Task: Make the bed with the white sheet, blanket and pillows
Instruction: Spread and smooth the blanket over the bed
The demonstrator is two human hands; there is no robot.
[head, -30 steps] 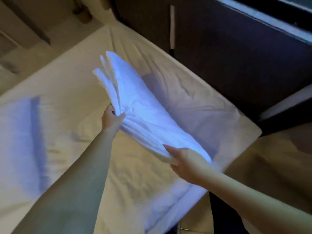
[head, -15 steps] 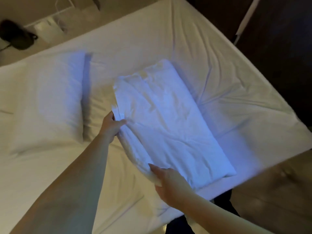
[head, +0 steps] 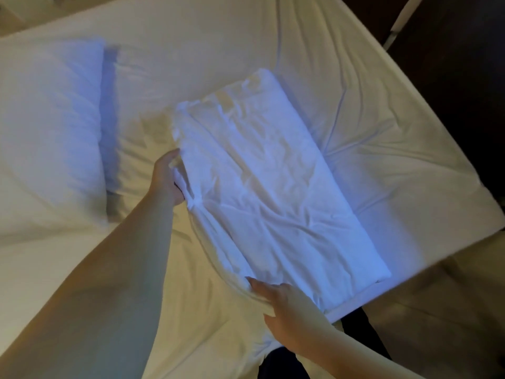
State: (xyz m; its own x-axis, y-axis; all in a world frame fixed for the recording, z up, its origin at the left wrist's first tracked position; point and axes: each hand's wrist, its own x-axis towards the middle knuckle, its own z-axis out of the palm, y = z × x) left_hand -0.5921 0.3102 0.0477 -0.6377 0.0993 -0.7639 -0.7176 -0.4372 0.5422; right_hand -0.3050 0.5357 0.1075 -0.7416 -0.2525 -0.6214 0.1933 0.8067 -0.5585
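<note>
A folded white blanket [head: 267,184] lies flat near the foot corner of the bed [head: 382,119], which is covered by a wrinkled white fitted sheet. My left hand [head: 166,176] grips the blanket's left edge, fingers tucked into the layered folds. My right hand [head: 276,302] holds its near corner, fingers curled over the folded edge. A white pillow [head: 49,116] rests at the left, toward the head of the bed, with a second pillow edge just right of it.
The mattress corner [head: 486,214] ends at the right over dark flooring. A pale strip [head: 399,20] on dark furniture shows at the top right. My dark trouser legs [head: 352,321] stand against the bed's near edge.
The blanket was held up off the bed a second ago; it now lies flat on the sheet. My view has swung left to show the pillow. Both hands keep their hold.
</note>
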